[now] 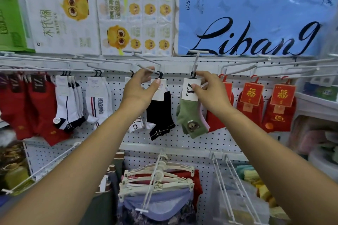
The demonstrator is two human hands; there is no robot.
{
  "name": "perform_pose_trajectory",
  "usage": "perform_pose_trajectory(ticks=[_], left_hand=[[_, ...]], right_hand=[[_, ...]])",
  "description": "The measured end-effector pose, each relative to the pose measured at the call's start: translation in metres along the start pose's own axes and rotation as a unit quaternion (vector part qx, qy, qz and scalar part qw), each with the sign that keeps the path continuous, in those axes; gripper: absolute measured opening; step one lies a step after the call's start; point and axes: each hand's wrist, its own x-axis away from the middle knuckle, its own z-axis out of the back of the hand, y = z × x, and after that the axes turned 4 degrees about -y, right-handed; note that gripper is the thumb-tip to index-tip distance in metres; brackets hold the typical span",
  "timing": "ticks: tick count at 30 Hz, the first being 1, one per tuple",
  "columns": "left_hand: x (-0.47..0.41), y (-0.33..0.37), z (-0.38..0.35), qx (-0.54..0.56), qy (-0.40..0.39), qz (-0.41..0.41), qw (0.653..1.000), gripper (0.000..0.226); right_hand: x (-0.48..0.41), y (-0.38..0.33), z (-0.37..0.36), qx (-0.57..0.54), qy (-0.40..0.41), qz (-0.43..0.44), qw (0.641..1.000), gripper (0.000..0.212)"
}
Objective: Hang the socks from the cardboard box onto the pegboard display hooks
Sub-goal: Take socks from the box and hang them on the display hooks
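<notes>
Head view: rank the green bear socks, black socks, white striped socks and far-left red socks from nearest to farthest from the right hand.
1. Green bear socks, pinched at their card by the right hand.
2. Black socks, just left of the green ones.
3. White striped socks, further left.
4. Red socks, at the far left of the row.

Head view, close, facing pegboard (182,142)
</notes>
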Motion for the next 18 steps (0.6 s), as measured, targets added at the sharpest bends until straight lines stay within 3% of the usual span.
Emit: perform_pose_trajectory(ticks=[4,8,11,18], left_hand=[[0.006,0.002,0.003,-0.001,-0.01,0.008,1.0,0.044],[0.032,-0.003,-0.001,0.008,-0.005,0.027,1.0,0.048],[0.06,-0.013,-0.003,0.004,-0.044,0.024,0.999,0.044],[0.158,-0.022,-0.003,0.0,-0.164,0.004,0.986,0.04]], right_hand=[[0.005,-0.002,0.001,0.014,-0.008,-0.013,1.0,0.05],[0.028,0.0,0.003,0.009,0.0,-0.084,0.996,0.06],[0.067,-0.004,0.008,-0.009,-0.004,-0.105,0.994,0.056],[0.203,-0.022,0.027,0.072,0.01,-0.102,0.992,0.049]])
